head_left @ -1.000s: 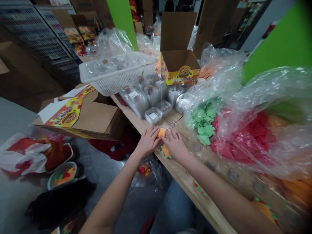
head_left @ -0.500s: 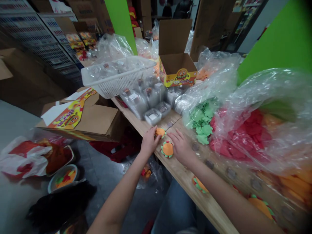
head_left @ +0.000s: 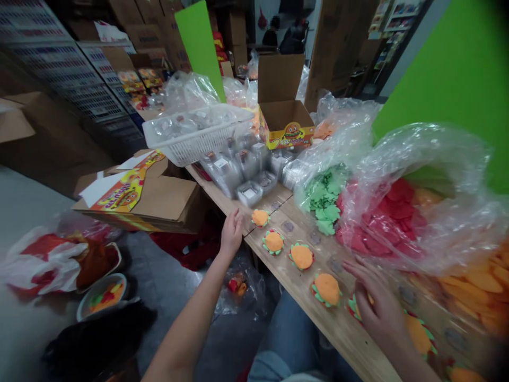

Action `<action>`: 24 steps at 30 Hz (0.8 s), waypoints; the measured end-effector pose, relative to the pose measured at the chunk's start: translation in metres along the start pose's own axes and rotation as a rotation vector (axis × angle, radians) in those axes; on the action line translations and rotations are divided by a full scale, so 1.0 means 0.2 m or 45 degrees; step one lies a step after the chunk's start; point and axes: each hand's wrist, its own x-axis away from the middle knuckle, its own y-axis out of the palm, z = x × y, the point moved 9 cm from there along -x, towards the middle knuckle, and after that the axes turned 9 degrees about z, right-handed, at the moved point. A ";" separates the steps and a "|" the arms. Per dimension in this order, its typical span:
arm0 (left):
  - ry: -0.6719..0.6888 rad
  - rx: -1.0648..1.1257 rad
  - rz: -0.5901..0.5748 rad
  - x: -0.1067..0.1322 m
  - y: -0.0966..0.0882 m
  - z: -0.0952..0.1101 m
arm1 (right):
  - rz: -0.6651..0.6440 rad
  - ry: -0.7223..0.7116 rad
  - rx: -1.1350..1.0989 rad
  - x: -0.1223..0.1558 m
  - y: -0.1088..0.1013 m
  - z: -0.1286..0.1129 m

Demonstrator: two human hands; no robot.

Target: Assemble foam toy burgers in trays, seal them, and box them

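A row of small toy burgers lies along the wooden table [head_left: 286,276]: one [head_left: 260,217] at the far end, then one [head_left: 274,241], one [head_left: 301,256] and one [head_left: 326,288]. My left hand [head_left: 231,231] rests at the table's edge just left of the first burger, fingers stretched out, holding nothing. My right hand [head_left: 376,302] is lower right, fingers spread and laid over another burger [head_left: 356,306] that it partly hides. More burgers [head_left: 417,331] lie past my right wrist.
Clear plastic bags hold green pieces [head_left: 324,199], red pieces [head_left: 382,212] and orange pieces [head_left: 477,286]. Small clear boxes [head_left: 248,191], a white basket [head_left: 191,132] and an open burger-printed carton [head_left: 284,124] stand at the far end. Cardboard boxes [head_left: 155,196] and bowls [head_left: 101,294] sit left on the floor.
My right hand moved away from the first burgers, down and right along the row onto another burger. My left hand let go of the far burger and rests beside it. The camera shifted right.
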 end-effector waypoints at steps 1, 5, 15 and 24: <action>-0.047 0.001 0.085 0.04 -0.07 -0.03 | 0.027 0.023 0.014 0.03 -0.03 0.01; -0.215 0.028 0.287 0.29 -0.26 -0.14 | 0.082 0.111 0.015 0.16 -0.08 0.06; -0.152 0.088 0.212 0.23 -0.15 0.13 | 0.004 0.259 -0.246 0.22 -0.06 0.02; -0.659 1.165 -0.823 0.47 0.52 0.83 | 0.545 1.306 -1.458 0.44 -0.27 0.15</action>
